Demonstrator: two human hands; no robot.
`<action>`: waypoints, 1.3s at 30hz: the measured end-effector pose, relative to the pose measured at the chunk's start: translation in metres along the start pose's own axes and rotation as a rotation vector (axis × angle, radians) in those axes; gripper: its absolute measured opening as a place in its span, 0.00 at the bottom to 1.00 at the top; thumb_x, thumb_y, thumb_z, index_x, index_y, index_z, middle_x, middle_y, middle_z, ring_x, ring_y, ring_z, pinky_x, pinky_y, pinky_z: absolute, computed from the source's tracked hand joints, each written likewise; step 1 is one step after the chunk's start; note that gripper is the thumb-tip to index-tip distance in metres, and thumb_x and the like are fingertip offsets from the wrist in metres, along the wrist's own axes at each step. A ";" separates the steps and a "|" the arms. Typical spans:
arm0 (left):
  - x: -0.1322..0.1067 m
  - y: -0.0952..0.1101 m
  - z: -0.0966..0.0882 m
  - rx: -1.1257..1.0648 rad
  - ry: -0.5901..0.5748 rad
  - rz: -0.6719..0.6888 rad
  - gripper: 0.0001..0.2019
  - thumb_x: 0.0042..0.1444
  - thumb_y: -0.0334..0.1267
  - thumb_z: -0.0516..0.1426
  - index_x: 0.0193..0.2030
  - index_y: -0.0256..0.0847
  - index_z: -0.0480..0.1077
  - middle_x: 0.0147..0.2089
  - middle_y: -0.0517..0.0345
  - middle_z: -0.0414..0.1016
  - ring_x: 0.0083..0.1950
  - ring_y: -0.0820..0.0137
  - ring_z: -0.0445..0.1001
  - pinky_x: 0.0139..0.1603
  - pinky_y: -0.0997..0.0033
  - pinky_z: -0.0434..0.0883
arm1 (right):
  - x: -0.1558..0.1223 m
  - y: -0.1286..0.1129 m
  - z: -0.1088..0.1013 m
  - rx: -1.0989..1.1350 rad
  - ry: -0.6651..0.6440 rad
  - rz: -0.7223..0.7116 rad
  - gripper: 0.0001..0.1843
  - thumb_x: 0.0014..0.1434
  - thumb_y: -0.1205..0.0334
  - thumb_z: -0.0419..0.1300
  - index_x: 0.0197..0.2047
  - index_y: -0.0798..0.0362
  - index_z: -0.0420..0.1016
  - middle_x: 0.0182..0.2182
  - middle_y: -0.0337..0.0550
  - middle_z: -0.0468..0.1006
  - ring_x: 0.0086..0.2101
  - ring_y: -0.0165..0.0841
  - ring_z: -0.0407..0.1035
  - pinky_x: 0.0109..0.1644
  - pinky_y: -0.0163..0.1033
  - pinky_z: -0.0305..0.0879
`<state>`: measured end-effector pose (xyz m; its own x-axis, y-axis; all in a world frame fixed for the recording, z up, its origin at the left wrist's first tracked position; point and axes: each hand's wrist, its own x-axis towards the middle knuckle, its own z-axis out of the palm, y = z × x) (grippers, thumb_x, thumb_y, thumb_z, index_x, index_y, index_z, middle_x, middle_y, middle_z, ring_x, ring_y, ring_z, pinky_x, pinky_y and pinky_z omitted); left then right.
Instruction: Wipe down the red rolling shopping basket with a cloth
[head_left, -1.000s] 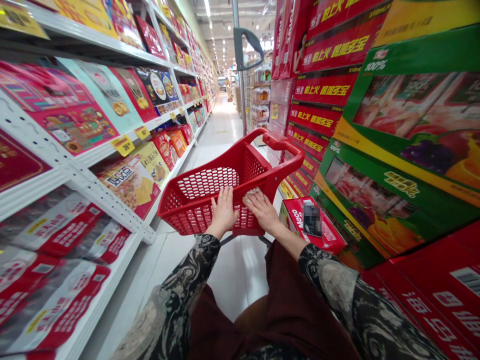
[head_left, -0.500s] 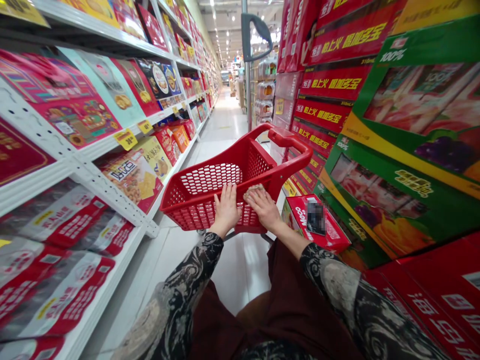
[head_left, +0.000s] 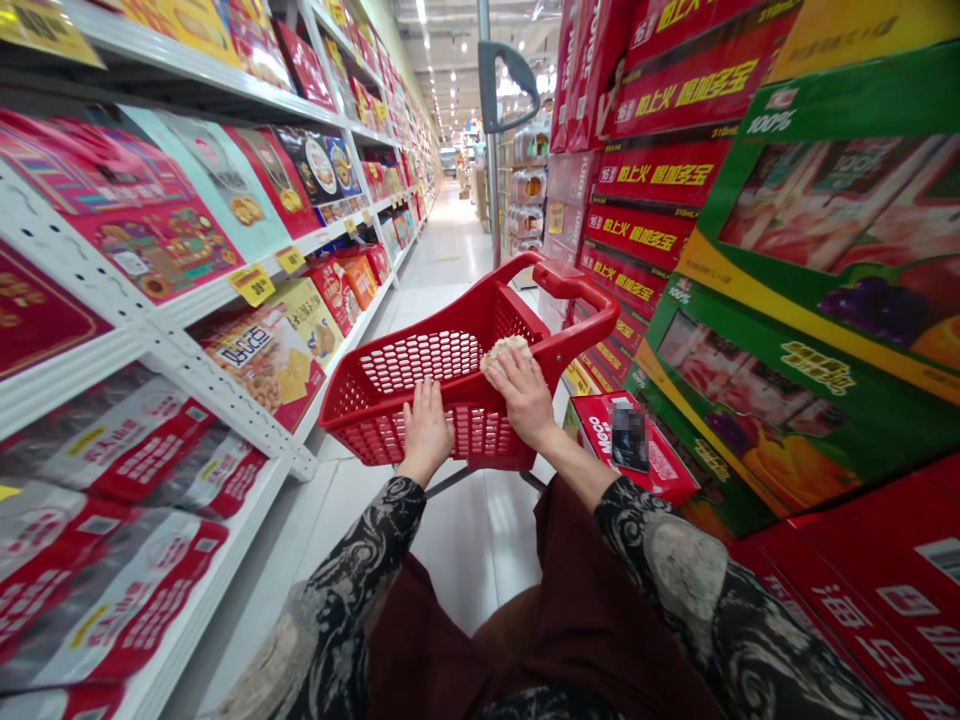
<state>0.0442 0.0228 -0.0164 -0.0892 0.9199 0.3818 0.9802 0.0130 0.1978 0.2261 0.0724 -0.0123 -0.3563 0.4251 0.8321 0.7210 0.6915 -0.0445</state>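
Note:
A red plastic shopping basket on a wheeled frame [head_left: 420,338] stands in front of me, its mesh walls open-patterned and its looped handle at the far right. My left hand [head_left: 427,432] lies on the near rim with its fingers pointing away from me. My right hand [head_left: 523,395] rests on the basket's right side and presses a pale, rough round cracker [head_left: 501,350] under its fingertips. Patterned black sleeves cover both forearms. The basket's inside holds nothing that I can see.
White metal shelves [head_left: 154,350] with boxed gift packs and yellow price tags line the left of the aisle. Stacked red and green juice cartons [head_left: 817,240] wall the right, with a red carton [head_left: 600,440] low beside the basket. A tiled floor [head_left: 450,240] runs ahead.
My left hand has slid left along the near rim. My right hand and the pale cracker have shifted slightly up and away from me, showing more of the cracker.

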 end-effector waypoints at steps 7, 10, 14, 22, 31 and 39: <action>0.001 -0.006 -0.002 0.000 -0.028 0.045 0.33 0.50 0.29 0.49 0.65 0.30 0.49 0.68 0.39 0.50 0.70 0.57 0.46 0.64 0.48 0.54 | -0.042 -0.025 0.032 0.084 -0.268 -0.112 0.21 0.62 0.72 0.50 0.57 0.51 0.68 0.58 0.47 0.67 0.62 0.35 0.52 0.64 0.51 0.53; 0.000 -0.007 -0.003 0.013 -0.044 0.048 0.33 0.51 0.30 0.49 0.66 0.30 0.48 0.69 0.39 0.49 0.70 0.58 0.45 0.65 0.47 0.53 | -0.047 -0.027 0.030 0.126 -0.315 -0.182 0.21 0.60 0.74 0.51 0.55 0.51 0.69 0.56 0.48 0.69 0.61 0.35 0.56 0.62 0.50 0.56; 0.000 -0.007 -0.003 0.008 -0.057 0.050 0.33 0.51 0.30 0.49 0.66 0.32 0.47 0.69 0.40 0.48 0.70 0.58 0.45 0.65 0.46 0.52 | -0.022 -0.023 0.013 0.102 -0.148 -0.105 0.22 0.63 0.73 0.49 0.58 0.48 0.66 0.59 0.44 0.66 0.63 0.35 0.49 0.64 0.50 0.53; -0.003 -0.009 -0.007 0.015 -0.010 -0.024 0.34 0.50 0.31 0.50 0.65 0.28 0.47 0.69 0.37 0.47 0.70 0.56 0.45 0.65 0.47 0.53 | -0.004 -0.038 0.026 0.085 -0.222 -0.085 0.22 0.64 0.71 0.48 0.59 0.51 0.64 0.60 0.45 0.63 0.64 0.37 0.47 0.65 0.53 0.50; -0.005 -0.016 -0.008 0.022 -0.055 0.002 0.33 0.51 0.30 0.49 0.66 0.30 0.48 0.69 0.38 0.49 0.70 0.56 0.46 0.63 0.47 0.56 | -0.009 -0.041 0.009 0.163 -0.153 -0.125 0.19 0.64 0.70 0.48 0.55 0.51 0.70 0.58 0.43 0.67 0.63 0.34 0.51 0.64 0.48 0.55; -0.004 -0.013 -0.008 0.037 -0.072 -0.016 0.35 0.49 0.32 0.51 0.65 0.28 0.47 0.69 0.38 0.48 0.70 0.55 0.44 0.64 0.48 0.55 | 0.056 0.032 -0.062 -0.054 0.082 0.271 0.23 0.61 0.74 0.45 0.57 0.52 0.67 0.61 0.46 0.62 0.64 0.39 0.44 0.66 0.56 0.46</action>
<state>0.0307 0.0155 -0.0133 -0.0930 0.9451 0.3132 0.9847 0.0407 0.1696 0.2661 0.0823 0.0670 -0.0990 0.5397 0.8360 0.8145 0.5266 -0.2436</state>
